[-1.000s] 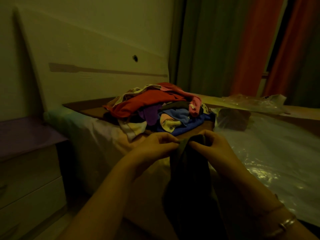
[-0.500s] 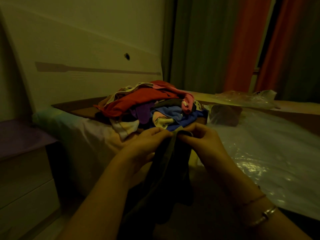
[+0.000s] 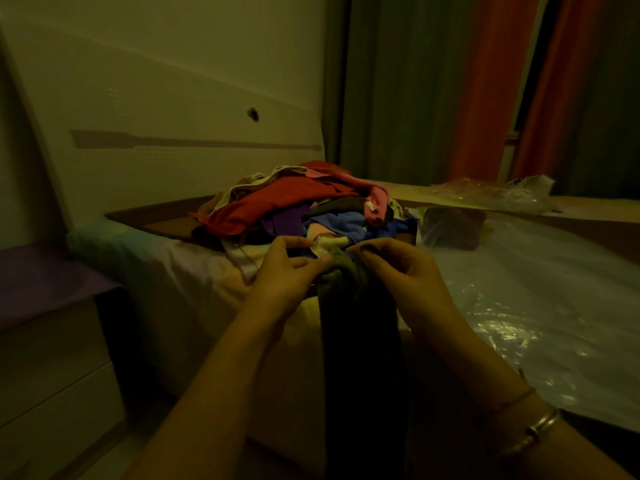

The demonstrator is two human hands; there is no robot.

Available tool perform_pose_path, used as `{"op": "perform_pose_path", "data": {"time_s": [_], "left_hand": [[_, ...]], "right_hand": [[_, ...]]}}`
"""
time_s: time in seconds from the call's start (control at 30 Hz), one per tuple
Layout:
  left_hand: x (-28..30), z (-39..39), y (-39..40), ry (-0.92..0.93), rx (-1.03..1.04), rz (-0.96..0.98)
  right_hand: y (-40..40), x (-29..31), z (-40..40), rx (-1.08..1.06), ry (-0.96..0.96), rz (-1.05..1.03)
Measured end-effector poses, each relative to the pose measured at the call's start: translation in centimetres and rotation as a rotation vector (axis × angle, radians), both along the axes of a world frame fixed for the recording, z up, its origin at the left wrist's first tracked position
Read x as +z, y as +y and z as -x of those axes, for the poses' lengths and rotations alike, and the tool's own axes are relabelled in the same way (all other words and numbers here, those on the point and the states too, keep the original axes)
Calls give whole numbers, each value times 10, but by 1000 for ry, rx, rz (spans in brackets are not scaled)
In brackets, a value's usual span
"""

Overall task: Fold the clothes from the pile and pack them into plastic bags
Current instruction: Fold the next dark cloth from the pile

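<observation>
Really dim, yellow-green light here, so a lot is hard to read. The dark garment (image 3: 360, 341) hanging down the middle of the frame is nearly black below the hands — I can't tell what kind of clothing it is, and its lower end runs off the bottom edge. Only its bunched top, an olive-looking wad at the centre, shows any colour.

Both forearms come in from the bottom edge and are cut off there. The left hand (image 3: 291, 271) sits just left of centre, thumb and fingers curled and pinching the top of the garment from the left. The right hand (image 3: 401, 271) is just right of centre, fingers curled over the same bunched edge from the other side, with bracelets (image 3: 533, 427) on the wrist at lower right. So the cloth's top is clamped between the two hands, fingertips nearly meeting, and the rest drops straight down between the forearms.

Right behind the hands, at centre frame, is the clothes pile (image 3: 301, 209) — red, purple, blue and pink pieces tangled together, individual items impossible to separate. It lies on a bed (image 3: 194, 271) whose right half is covered with shiny plastic sheeting (image 3: 519, 306). A crumpled plastic bag (image 3: 491, 195) lies at the far right-centre, contents unclear. Curtains (image 3: 485, 81) fill the upper right.
</observation>
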State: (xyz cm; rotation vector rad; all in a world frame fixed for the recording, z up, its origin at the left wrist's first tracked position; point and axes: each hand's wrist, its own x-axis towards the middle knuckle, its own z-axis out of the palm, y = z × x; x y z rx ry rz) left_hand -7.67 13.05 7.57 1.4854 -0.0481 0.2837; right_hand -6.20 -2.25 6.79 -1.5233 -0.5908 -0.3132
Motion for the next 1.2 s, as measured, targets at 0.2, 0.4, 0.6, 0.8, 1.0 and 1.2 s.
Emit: {"op": "perform_pose_path", "data": {"time_s": [0.2, 0.4, 0.6, 0.8, 1.0, 1.2], "left_hand": [[0, 7, -6, -86, -104, -102], [-2, 4, -4, -88, -34, -166], [-3, 0, 1, -245, 240, -513], [-3, 5, -5, -202, 123, -396], [0, 10, -3, -114, -98, -95], [0, 13, -6, -118, -240, 43]], "right_hand": [[2, 1, -2, 11, 100, -41], [4, -2, -4, 128, 193, -65], [12, -6, -5, 134, 185, -30], [11, -5, -7, 67, 196, -65], [5, -1, -7, 27, 187, -87], [1, 2, -8, 90, 200, -136]]}}
